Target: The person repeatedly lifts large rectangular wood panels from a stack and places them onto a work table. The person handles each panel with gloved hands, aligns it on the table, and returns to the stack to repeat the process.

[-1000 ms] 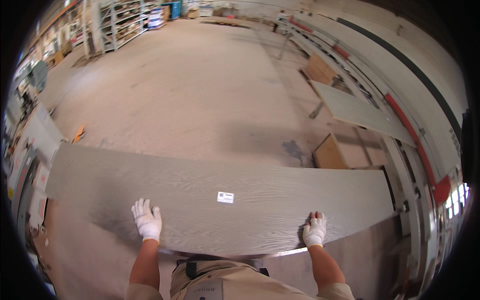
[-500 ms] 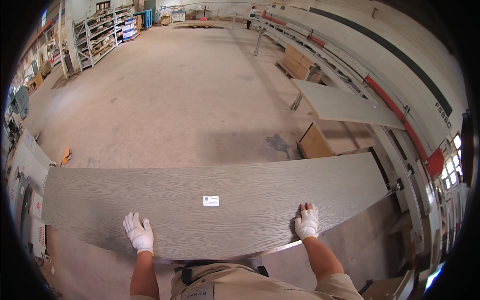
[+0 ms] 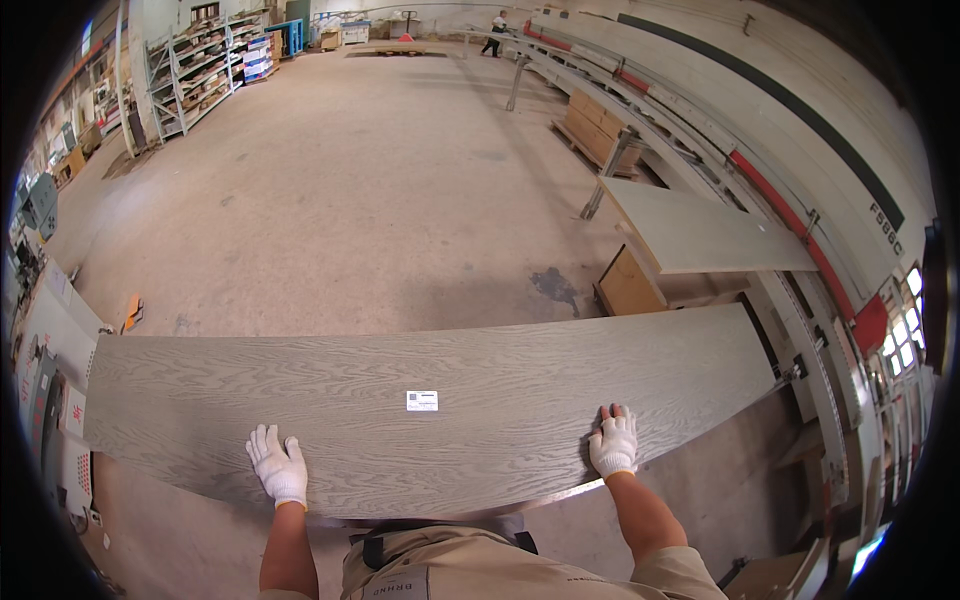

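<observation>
Across in front of me lies a long grey-brown wood-grain board (image 3: pixel 500 350), with a small white label (image 3: pixel 422 401) near its middle. My left hand (image 3: pixel 277 466), in a white knit glove, rests flat on the board's near part, left of the label, fingers stretched out. On the right, my right hand (image 3: pixel 614 442), gloved alike, lies flat near the same edge with its fingers extended. Neither hand grasps anything. What holds the board up from below is mostly hidden.
A long white machine (image 3: pixel 760 110) with a red strip runs along the right. Beside it a grey panel (image 3: pixel 700 225) lies above a wooden box (image 3: pixel 632 283). Metal shelving (image 3: pixel 190 80) stands far left, and a person (image 3: pixel 495 33) is at the back.
The grey panel at the right has shifted nearer to me along the machine. The distant person has moved slightly left. My hands and the wood-grain board stay in place.
</observation>
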Available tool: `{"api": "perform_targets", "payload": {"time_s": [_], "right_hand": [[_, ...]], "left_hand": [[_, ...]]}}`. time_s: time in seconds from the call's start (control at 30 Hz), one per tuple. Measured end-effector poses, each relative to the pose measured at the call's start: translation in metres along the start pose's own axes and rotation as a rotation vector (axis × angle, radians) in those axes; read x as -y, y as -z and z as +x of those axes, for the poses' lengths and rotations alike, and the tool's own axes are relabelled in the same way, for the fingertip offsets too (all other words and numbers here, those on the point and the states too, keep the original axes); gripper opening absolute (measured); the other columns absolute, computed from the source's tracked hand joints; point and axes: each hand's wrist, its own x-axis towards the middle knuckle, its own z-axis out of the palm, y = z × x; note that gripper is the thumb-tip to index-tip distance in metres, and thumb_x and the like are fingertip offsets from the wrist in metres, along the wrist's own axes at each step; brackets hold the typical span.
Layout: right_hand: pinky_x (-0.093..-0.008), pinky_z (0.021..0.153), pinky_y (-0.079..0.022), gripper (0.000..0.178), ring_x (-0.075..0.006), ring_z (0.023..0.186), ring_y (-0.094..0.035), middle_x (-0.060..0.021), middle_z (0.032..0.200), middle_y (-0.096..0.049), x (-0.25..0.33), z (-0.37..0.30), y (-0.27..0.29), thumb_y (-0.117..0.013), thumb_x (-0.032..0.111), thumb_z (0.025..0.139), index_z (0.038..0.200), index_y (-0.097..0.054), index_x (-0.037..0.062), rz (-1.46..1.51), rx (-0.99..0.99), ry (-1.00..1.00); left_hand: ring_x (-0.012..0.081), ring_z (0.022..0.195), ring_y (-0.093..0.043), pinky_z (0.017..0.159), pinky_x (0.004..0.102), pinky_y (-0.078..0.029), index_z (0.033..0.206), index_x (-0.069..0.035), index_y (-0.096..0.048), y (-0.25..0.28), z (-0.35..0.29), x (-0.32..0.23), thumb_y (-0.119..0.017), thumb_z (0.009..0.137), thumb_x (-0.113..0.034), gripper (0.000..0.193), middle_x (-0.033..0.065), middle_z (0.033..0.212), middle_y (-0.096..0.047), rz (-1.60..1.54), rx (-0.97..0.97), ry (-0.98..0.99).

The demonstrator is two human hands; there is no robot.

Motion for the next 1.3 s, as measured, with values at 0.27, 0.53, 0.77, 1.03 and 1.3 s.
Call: {"api": "perform_targets", "payload": {"time_s": [0.27,0.53,0.77,1.03,1.3], "right_hand": [[-0.0533,0.126,-0.023,0.054,-0.0429,0.149,-0.033,-0.0237,0.151,-0.051,-0.004,0.001,-0.004,-0.062,0.025,0.087,0.136,-0.064,0.0022,-0.005,-0.037,0.030],[-0.0531,0.124,-0.027,0.051,-0.0442,0.147,-0.036,-0.0235,0.151,-0.052,-0.002,0.000,-0.003,-0.062,0.024,0.088,0.135,-0.065,0.0035,-0.022,-0.059,0.037],[-0.0532,0.126,-0.024,0.052,-0.0417,0.149,-0.034,-0.0233,0.150,-0.052,-0.003,-0.001,-0.005,-0.063,0.026,0.086,0.132,-0.066,0.0026,0.020,-0.064,0.026],[-0.0512,0.122,-0.031,0.051,-0.0449,0.147,-0.035,-0.0219,0.152,-0.051,0.007,0.000,0.000,-0.062,0.023,0.088,0.135,-0.064,0.0050,-0.003,-0.057,0.018],[-0.0519,0.113,-0.041,0.034,-0.0428,0.129,-0.049,-0.0220,0.127,-0.062,0.014,0.003,0.006,-0.059,0.023,0.087,0.114,-0.069,0.0040,0.052,-0.175,0.018]], "left_hand": [[0.0404,0.143,-0.041,0.125,0.0530,-0.026,0.134,0.000,-0.059,-0.001,0.000,0.001,-0.068,0.092,-0.025,0.050,0.0222,0.148,-0.052,0.006,-0.001,-0.009],[0.0408,0.143,-0.042,0.125,0.0530,-0.026,0.133,-0.001,-0.060,-0.001,-0.001,0.001,-0.068,0.092,-0.026,0.049,0.0216,0.148,-0.053,-0.001,-0.014,0.000],[0.0404,0.143,-0.042,0.125,0.0525,-0.026,0.133,0.000,-0.060,0.001,-0.001,-0.001,-0.068,0.092,-0.026,0.049,0.0212,0.148,-0.052,0.004,0.003,-0.001],[0.0398,0.143,-0.041,0.125,0.0523,-0.026,0.133,0.000,-0.060,0.003,0.001,0.003,-0.067,0.094,-0.026,0.047,0.0204,0.148,-0.052,0.010,0.011,-0.021],[0.0424,0.140,-0.044,0.117,0.0517,-0.037,0.137,0.002,-0.060,0.009,0.006,-0.001,-0.062,0.100,-0.023,0.044,0.0258,0.148,-0.051,0.008,0.063,-0.049]]}}
